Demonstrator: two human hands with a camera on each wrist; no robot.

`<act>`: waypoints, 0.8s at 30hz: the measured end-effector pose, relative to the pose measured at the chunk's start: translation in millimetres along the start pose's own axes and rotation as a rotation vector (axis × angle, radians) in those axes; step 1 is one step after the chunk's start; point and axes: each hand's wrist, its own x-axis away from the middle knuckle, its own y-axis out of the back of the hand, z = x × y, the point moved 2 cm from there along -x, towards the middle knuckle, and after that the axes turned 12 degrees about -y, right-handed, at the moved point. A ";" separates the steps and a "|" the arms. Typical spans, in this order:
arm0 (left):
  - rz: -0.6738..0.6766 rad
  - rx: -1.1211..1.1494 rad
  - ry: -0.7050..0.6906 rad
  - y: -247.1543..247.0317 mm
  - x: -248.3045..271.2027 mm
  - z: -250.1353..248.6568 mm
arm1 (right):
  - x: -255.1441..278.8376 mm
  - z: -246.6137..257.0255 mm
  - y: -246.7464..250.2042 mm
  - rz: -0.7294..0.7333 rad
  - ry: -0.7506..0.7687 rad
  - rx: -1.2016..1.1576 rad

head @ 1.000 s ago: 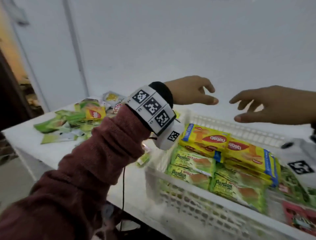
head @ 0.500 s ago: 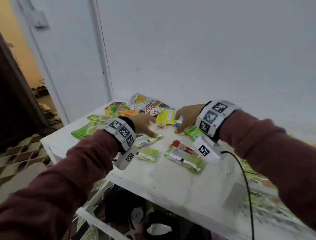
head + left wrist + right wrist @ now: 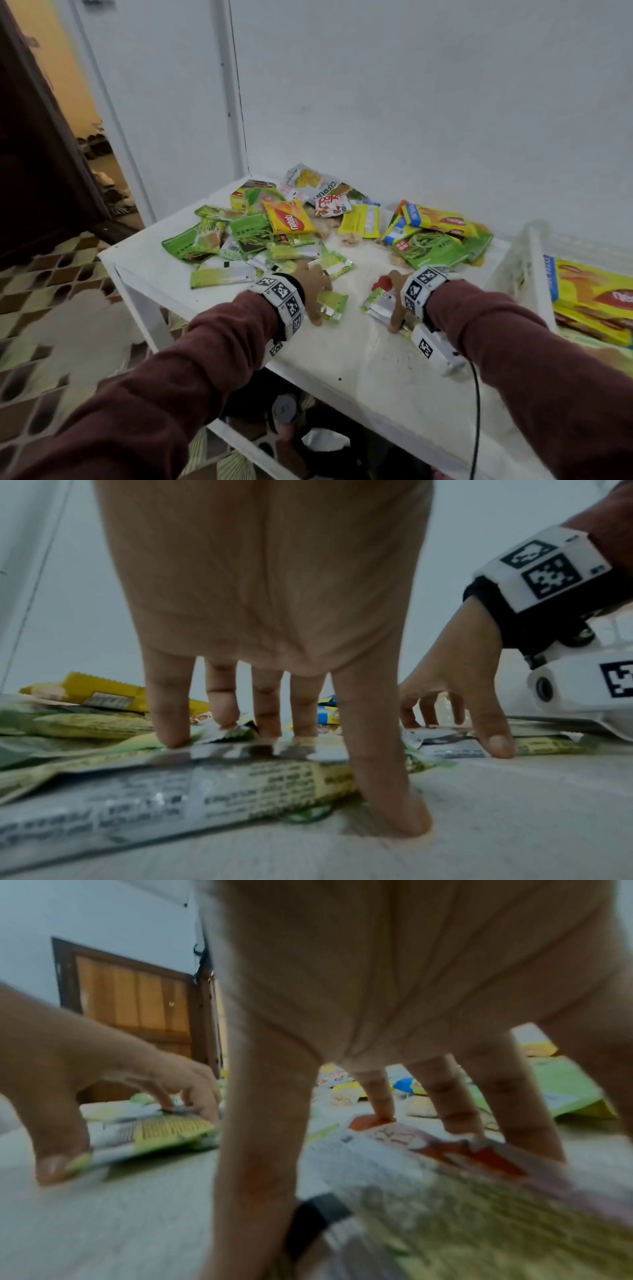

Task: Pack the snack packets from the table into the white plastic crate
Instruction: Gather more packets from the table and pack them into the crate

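Spanning a small green packet (image 3: 331,304), the left hand (image 3: 313,287) is curled over it with thumb and fingertips at its edges; a red-and-green packet (image 3: 379,298) is likewise gripped by the right hand (image 3: 396,298). Many snack packets (image 3: 274,233) are left heaped on the table (image 3: 359,370). Several are already stacked in the white plastic crate (image 3: 537,274) at right. "nabati", "Poko" and "CitFruit" are partly legible.

Both arms reach forward in dark red sleeves, wrists banded with marker cuffs. The left hand (image 3: 313,291) arches palm-down — fingers (image 3: 169,710) spread, thumb planted apart. The right hand (image 3: 394,298) mirrors it — fingers (image 3: 377,1093) splayed downward, thumb set nearest the body.
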 end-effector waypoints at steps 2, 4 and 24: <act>0.014 -0.023 -0.024 1.5 0.7 -0.8 | -11.2 4.5 -0.7 0.017 0.009 -0.016; -0.022 -0.114 -0.035 0.1 2.0 -3.0 | -22.8 9.8 -2.7 0.023 0.023 -0.009; -0.130 -0.010 0.111 -8.0 64.2 147.4 | -37.1 138.0 80.3 -0.170 0.431 -0.302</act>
